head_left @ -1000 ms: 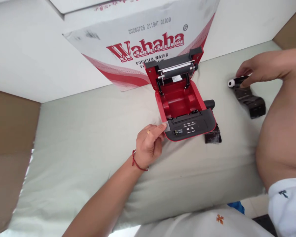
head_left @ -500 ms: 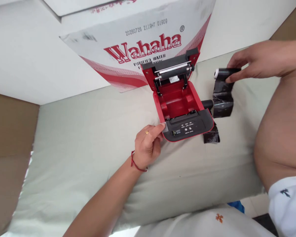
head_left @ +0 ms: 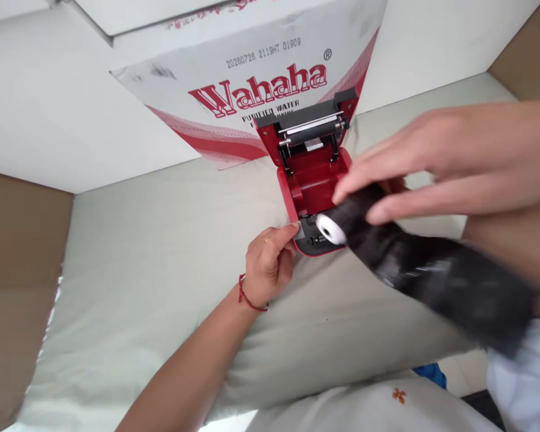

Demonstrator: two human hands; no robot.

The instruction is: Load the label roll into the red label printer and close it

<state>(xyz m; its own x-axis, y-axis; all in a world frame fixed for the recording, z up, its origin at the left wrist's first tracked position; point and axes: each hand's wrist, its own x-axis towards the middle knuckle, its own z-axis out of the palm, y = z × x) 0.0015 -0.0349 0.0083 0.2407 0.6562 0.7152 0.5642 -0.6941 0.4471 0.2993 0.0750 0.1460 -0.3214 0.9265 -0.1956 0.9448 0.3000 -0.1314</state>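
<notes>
A red and black label printer (head_left: pixel 312 245) rests on the cloth with its lid (head_left: pixel 310 126) raised and its red inner bay (head_left: pixel 315 189) bare in the part that shows. My left hand (head_left: pixel 272 261) grips the printer's front left corner, thumb on top and fingers curled below; a small greyish piece shows by the thumb. Over the printer's right side, my right hand (head_left: pixel 400 168) holds a black label roll (head_left: pixel 357 210) with a white core. Its loose black strip trails down to the right, blurred. The printer's right front panel is hidden behind the hand and roll.
Behind the printer stands a white and red Wahaha water carton (head_left: pixel 234 66), close to the raised lid. A pale green cloth (head_left: pixel 153 240) covers the surface. Brown cardboard (head_left: pixel 22 288) is at the left edge, and a blue item (head_left: pixel 431 375) lies below the front edge.
My right hand has brought the label roll leftward from beside the printer to above it, closer to the camera, and the loose strip has swung out right. My left hand stays on the corner.
</notes>
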